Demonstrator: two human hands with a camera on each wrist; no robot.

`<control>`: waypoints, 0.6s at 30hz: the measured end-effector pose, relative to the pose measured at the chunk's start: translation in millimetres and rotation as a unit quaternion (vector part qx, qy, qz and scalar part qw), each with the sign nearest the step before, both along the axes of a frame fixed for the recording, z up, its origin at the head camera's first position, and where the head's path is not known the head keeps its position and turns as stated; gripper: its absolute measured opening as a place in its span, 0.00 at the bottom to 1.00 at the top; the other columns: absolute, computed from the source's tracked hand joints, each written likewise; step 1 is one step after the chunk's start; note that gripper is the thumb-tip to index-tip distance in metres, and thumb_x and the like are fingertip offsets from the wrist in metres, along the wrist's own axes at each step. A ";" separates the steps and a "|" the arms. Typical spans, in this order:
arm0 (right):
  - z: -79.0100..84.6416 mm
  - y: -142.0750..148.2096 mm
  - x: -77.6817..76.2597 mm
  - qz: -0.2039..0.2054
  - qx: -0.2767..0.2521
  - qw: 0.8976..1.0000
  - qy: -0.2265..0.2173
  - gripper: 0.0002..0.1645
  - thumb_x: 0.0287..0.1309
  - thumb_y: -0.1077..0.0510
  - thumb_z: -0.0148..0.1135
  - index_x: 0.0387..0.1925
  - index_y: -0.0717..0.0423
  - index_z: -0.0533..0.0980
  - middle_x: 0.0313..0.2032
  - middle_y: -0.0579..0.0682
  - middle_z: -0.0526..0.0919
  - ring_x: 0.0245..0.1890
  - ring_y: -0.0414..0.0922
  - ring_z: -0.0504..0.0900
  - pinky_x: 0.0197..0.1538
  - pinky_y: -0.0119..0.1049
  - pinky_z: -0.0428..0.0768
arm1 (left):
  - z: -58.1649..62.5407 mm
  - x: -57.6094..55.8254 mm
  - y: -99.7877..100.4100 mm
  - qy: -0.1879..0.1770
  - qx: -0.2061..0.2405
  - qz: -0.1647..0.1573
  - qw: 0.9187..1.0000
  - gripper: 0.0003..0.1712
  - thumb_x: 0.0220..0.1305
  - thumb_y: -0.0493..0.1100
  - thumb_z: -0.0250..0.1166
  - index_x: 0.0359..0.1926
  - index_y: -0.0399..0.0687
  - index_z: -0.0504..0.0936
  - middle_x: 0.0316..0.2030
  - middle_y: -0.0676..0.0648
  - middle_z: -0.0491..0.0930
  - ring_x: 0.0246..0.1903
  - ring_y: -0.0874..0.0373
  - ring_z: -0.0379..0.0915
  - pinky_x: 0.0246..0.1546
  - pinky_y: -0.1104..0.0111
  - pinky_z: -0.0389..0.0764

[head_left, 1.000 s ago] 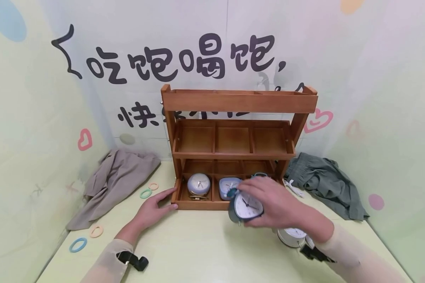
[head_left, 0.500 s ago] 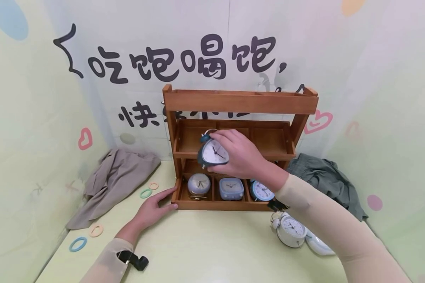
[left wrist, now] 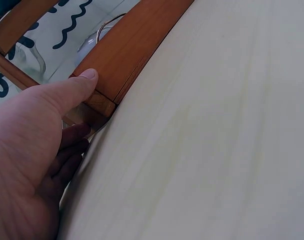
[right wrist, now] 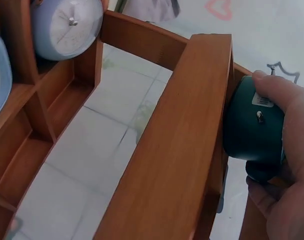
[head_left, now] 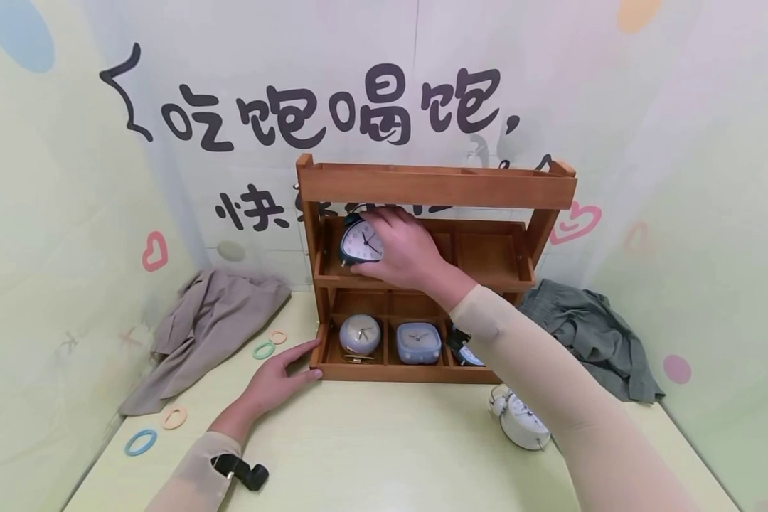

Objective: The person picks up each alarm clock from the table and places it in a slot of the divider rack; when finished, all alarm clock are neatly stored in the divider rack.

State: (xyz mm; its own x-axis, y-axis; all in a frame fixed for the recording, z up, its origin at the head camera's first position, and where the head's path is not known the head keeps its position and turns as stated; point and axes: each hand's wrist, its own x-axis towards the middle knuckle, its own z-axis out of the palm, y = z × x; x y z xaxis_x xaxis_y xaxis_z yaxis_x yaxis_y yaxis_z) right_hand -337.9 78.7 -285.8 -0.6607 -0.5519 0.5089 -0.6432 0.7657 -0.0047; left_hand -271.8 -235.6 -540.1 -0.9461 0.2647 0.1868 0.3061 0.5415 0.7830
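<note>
My right hand (head_left: 403, 245) grips a dark green alarm clock (head_left: 361, 240) with a white rounded-triangle face, at the left compartment of the wooden shelf's (head_left: 422, 282) middle tier. In the right wrist view, thumb and fingers hold the clock's green body (right wrist: 252, 120) behind that tier's front board. My left hand (head_left: 275, 384) holds the shelf's lower left corner; its thumb lies on the front board (left wrist: 126, 55) in the left wrist view, fingers round the side. The bottom tier carries a round lavender clock (head_left: 360, 334), a square blue clock (head_left: 419, 343) and a blue clock (head_left: 468, 355) partly behind my right arm.
A white twin-bell alarm clock (head_left: 523, 421) stands on the table (head_left: 358, 448) at the right, partly covered by my sleeve. Grey-brown cloth (head_left: 214, 327) lies to the left, dark green cloth (head_left: 589, 334) to the right. Several coloured rings (head_left: 141, 441) are scattered at the left.
My right hand has carried the dark green clock up and left, from in front of the bottom tier into the middle tier's left compartment. The left hand has stayed on the shelf corner.
</note>
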 end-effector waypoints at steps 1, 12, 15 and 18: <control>-0.1 -2.4 -2.1 -0.003 0.001 1.000 -0.002 0.60 0.57 0.31 0.84 0.79 0.58 0.72 0.77 0.60 0.74 0.76 0.57 0.72 0.81 0.51 0.71 | -0.3 -0.2 -0.2 0.000 0.001 0.000 1.000 0.42 0.68 0.66 0.79 0.79 0.70 0.79 0.78 0.51 0.75 0.80 0.44 0.66 0.80 0.41 0.66; -13.6 -17.0 -17.7 -0.011 0.026 1.000 0.002 0.61 0.56 0.33 0.85 0.81 0.57 0.71 0.78 0.59 0.72 0.77 0.57 0.72 0.83 0.50 0.69 | -1.2 -0.5 -0.5 0.002 0.001 0.000 1.000 0.41 0.68 0.66 0.79 0.79 0.69 0.79 0.77 0.52 0.76 0.80 0.45 0.67 0.80 0.42 0.66; -16.1 -18.5 -19.4 -0.013 0.030 0.999 0.000 0.60 0.57 0.33 0.85 0.81 0.57 0.70 0.78 0.59 0.72 0.77 0.58 0.71 0.83 0.50 0.69 | -1.5 -0.1 -0.9 0.000 -0.002 0.000 1.000 0.42 0.68 0.66 0.78 0.79 0.70 0.78 0.78 0.52 0.75 0.80 0.45 0.67 0.80 0.41 0.66; -18.3 -20.1 -22.0 -0.015 0.035 0.999 0.000 0.60 0.58 0.33 0.85 0.81 0.57 0.70 0.78 0.59 0.72 0.77 0.58 0.70 0.83 0.50 0.69 | -0.7 0.1 -1.3 -0.002 0.001 0.000 1.000 0.42 0.68 0.67 0.78 0.79 0.70 0.78 0.78 0.52 0.75 0.80 0.45 0.66 0.80 0.41 0.66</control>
